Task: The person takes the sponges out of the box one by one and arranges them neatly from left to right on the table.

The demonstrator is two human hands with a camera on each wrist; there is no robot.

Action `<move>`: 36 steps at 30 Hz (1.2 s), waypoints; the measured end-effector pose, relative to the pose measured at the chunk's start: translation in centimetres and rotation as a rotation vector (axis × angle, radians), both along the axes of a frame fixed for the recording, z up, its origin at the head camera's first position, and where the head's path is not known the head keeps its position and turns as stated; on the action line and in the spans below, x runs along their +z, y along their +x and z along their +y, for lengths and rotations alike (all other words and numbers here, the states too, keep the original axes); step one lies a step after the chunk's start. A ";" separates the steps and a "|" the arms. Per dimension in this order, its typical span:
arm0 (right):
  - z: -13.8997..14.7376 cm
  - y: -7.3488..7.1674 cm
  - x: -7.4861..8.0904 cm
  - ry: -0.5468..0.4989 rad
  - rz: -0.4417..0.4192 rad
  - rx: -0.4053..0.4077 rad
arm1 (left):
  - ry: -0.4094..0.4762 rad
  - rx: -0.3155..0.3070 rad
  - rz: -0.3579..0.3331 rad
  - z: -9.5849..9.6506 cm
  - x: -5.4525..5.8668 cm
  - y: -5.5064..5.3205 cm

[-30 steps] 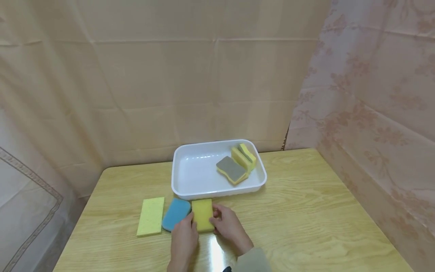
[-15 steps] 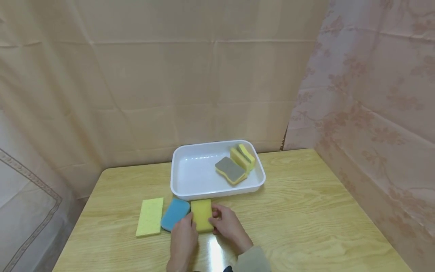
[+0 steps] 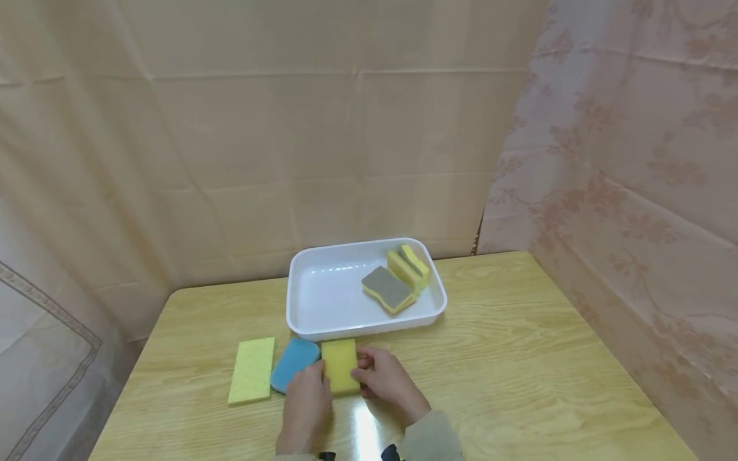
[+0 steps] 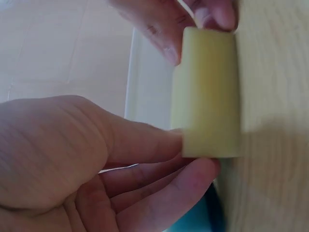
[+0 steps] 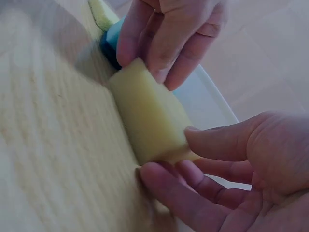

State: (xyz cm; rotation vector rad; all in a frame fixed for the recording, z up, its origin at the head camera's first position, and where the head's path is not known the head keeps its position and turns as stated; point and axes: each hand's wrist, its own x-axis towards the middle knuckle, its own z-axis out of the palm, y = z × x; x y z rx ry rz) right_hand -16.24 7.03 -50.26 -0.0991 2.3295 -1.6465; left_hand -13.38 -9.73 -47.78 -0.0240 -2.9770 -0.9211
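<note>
Yellow sponge (image 3: 340, 366): one, seemingly resting on table (image 3: 519, 358), pinched at opposite sides by left hand (image 3: 305, 398) and right hand (image 3: 387, 379). Blue sponge (image 3: 294, 362): just beside. White tray (image 3: 328, 291): behind.

Behind the person's bare right hand (image 3: 389, 384) is a plain, pale beige cloth sleeve (image 3: 432, 438), behind the bare left hand (image 3: 305, 400) a thin strip of similar beige cuff (image 3: 295, 457), and beside each a small black rounded piece (image 3: 390, 452), partly cropped

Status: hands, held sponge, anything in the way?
Left hand, right hand: pinching opposite sides. Yellow sponge: between them. Blue sponge close on left; white tray just beyond.
</note>
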 end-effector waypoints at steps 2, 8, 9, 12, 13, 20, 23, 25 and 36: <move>0.2 -0.2 0.2 0.020 0.005 0.023 | -0.010 -0.016 -0.005 -0.1 0.3 -0.1; 0.8 -0.4 1.1 0.105 0.099 0.095 | -0.033 -0.055 -0.041 -0.5 1.1 -0.5; 0.9 -0.4 1.4 0.123 0.116 0.109 | -0.035 -0.054 -0.056 -0.5 1.3 -0.6; 1.4 -0.4 2.4 0.164 0.176 0.164 | -0.044 -0.058 -0.067 -0.5 1.6 -1.0; 1.5 -0.5 2.7 0.184 0.197 0.183 | -0.047 -0.063 -0.059 -0.6 1.7 -1.1; 2.9 -1.3 4.9 0.252 0.305 0.251 | -0.056 -0.101 0.078 -0.5 3.3 -1.4; 3.5 -1.8 5.9 0.278 0.342 0.248 | -0.044 -0.108 0.125 -0.4 4.2 -1.7; 3.8 -2.1 6.7 0.298 0.349 0.237 | -0.048 -0.114 0.166 -0.2 4.7 -2.0; 5.6 -4.9 11.1 0.404 0.408 0.204 | -0.114 -0.251 0.298 0.7 6.7 -5.1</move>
